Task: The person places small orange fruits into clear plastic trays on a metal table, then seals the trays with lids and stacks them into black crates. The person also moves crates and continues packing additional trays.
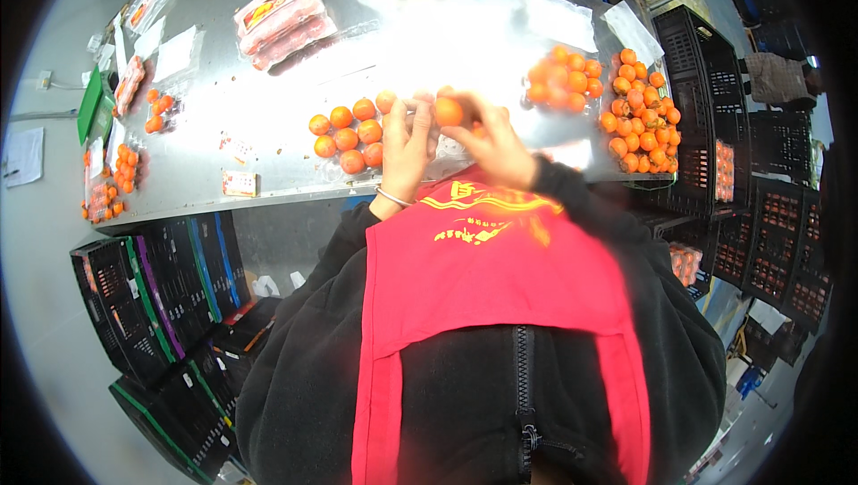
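Observation:
Several orange persimmons (347, 138) sit in rows at the table's near edge, with clear plastic visible under them. Over the right end of these rows is my left hand (407, 147), a bracelet at its wrist. Its fingers are bent and closed, and what they hold is lost in glare. My right hand (497, 149) grips a single persimmon (449, 111) between thumb and fingers, just beside the left fingertips. To the right lies a cluster of persimmons (565, 79), and beyond it a larger loose pile (640, 118) at the table's right end.
Wrapped packs (282, 20) lie stacked on the metal table (295, 141) at the far left-middle. More packs and fruit (112, 183) line its left end. Black crates (161, 284) stand below at left, and others (702, 92) at right. Strong glare whitens the table's middle.

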A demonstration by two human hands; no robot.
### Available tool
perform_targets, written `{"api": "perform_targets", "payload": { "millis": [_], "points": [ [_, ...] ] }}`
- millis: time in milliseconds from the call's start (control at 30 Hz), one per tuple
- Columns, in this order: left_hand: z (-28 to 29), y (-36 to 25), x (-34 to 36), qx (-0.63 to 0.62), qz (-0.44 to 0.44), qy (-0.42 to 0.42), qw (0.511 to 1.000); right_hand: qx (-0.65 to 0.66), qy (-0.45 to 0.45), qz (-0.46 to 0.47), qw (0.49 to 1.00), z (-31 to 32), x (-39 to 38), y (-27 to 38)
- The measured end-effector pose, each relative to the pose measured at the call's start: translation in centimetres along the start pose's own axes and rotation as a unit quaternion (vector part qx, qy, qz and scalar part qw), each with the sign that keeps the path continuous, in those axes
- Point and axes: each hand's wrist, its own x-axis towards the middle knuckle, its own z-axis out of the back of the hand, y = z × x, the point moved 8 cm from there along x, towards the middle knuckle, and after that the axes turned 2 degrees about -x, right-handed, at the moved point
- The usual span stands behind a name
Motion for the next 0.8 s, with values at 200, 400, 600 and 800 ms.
{"api": "perform_targets", "payload": {
  "millis": [200, 400, 600, 800],
  "points": [
    [0.0, -0.3, 0.2, -0.031, 0.000, 0.012, 0.999, -0.075, -0.018, 0.128, 0.989, 0.4, 0.0, 2.1],
    [0.7, -2.0, 0.0, 0.225, -0.174, -0.004, 0.959, 0.117, 0.037, -0.063, 0.990, -0.3, 0.0, -0.8],
    [0.9, -1.8, -0.2, 0.042, -0.131, 0.011, 0.990, 0.123, 0.026, -0.050, 0.991, -0.3, 0.1, -0.8],
    [0.0, -1.6, 0.0, 0.162, -0.131, -0.004, 0.978, -0.036, 0.016, 0.034, 0.999, 0.1, 0.1, 1.4]
  ]
}}
